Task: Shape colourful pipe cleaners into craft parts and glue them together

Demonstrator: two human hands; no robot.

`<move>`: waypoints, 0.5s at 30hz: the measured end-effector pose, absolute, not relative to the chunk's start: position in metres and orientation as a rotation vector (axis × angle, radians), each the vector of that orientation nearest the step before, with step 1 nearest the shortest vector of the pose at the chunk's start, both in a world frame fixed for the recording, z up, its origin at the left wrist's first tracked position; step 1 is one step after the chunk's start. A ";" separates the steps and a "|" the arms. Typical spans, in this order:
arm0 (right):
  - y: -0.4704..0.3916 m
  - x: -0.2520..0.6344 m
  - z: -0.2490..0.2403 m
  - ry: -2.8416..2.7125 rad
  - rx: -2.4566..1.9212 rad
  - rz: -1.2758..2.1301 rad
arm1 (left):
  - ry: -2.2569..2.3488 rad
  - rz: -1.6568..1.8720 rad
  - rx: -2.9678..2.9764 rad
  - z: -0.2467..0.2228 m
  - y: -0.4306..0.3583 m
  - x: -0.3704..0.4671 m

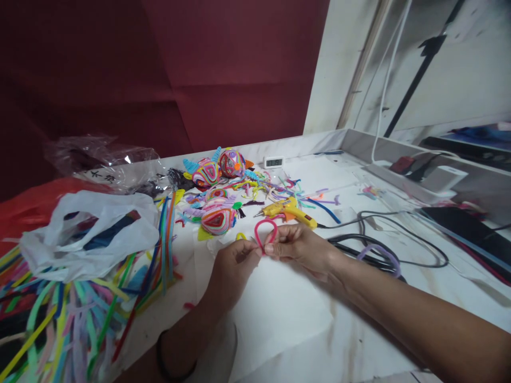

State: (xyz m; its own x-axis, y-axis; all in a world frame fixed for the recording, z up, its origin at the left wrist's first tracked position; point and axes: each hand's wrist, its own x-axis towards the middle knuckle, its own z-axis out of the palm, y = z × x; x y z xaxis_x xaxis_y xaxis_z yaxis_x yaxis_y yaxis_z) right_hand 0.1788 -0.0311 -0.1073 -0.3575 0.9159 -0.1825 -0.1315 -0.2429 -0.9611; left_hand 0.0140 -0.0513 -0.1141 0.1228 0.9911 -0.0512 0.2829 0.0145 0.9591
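The left hand (235, 271) and right hand (297, 246) both have the grip closed on the pink pipe cleaner (257, 232), above the white paper (279, 319). Its loop is already bent; whether its ends are joined, I cannot tell.

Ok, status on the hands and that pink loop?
Left hand and right hand: pinch grip on pink loop. Loop teardrop-shaped. Yellow glue gun close beyond right hand, possible snag.

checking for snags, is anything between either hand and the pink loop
Nothing visible: the left hand and right hand both pinch the pink loop near its base. The glue gun lies beyond, not between.
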 end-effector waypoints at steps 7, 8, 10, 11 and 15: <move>-0.030 0.180 -0.113 -1.209 -1.010 1.700 | 1.286 0.908 1.308 -0.114 -0.051 0.015; -0.030 0.180 -0.114 -1.212 -1.003 1.700 | 1.279 0.901 1.285 -0.114 -0.051 0.015; -0.030 0.180 -0.114 -1.218 -0.991 1.698 | 1.261 0.881 1.253 -0.114 -0.052 0.016; -0.030 0.180 -0.115 -1.222 -0.985 1.696 | 1.251 0.870 1.243 -0.114 -0.052 0.016; -0.029 0.179 -0.115 -1.220 -0.968 1.698 | 1.222 0.850 1.208 -0.114 -0.052 0.015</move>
State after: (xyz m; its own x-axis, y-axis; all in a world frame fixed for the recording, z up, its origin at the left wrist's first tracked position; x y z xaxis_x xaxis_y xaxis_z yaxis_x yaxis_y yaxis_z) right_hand 0.1795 -0.0292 -0.1152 -0.3743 0.9190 -0.1235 -0.1761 -0.2012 -0.9636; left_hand 0.0153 -0.0515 -0.1136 0.1922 0.9551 -0.2253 0.1211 0.2048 0.9713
